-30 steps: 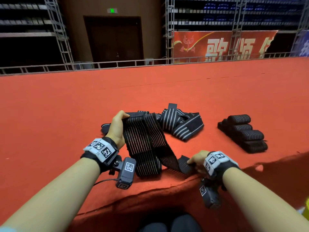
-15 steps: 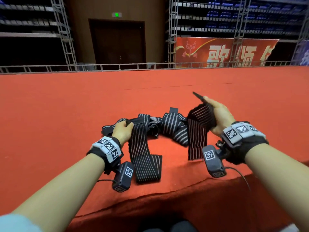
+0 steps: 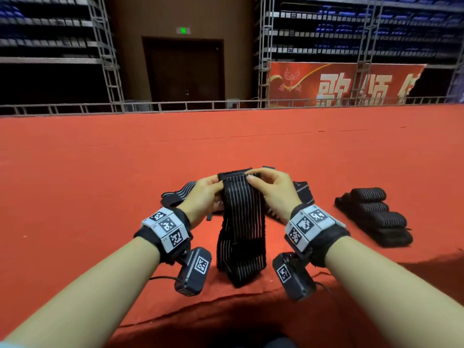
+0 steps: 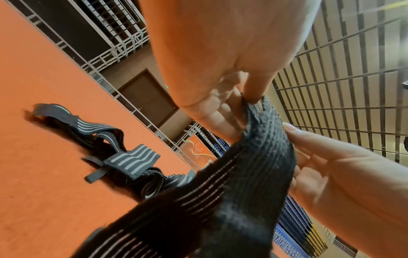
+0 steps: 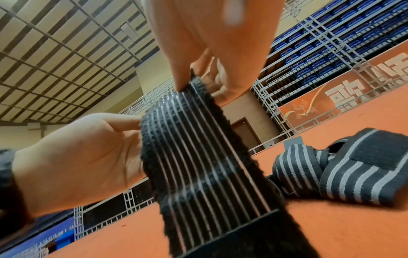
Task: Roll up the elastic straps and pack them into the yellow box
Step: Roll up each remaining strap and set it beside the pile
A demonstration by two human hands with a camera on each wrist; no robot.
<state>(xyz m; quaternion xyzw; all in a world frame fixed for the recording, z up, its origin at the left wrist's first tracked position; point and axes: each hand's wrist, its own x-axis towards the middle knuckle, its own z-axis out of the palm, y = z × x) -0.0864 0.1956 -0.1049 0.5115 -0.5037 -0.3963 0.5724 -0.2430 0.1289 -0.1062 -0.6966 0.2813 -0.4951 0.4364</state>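
right hand (image 3: 272, 190) brought across to left hand (image 3: 200, 197), both now pinching strap (image 3: 241, 222) top edge, lifted

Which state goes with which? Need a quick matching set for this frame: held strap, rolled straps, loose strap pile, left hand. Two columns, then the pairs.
Things:
1. held strap
2. rolled straps
3. loose strap pile
4. left hand

States:
A. lying unrolled on the red surface, behind the hands
B. pinching one top corner of the strap
C. stacked in a row, to the right
D. hanging down from both hands, lower end on the surface

Pairs: 1-D, 2-C, 3-A, 4-B
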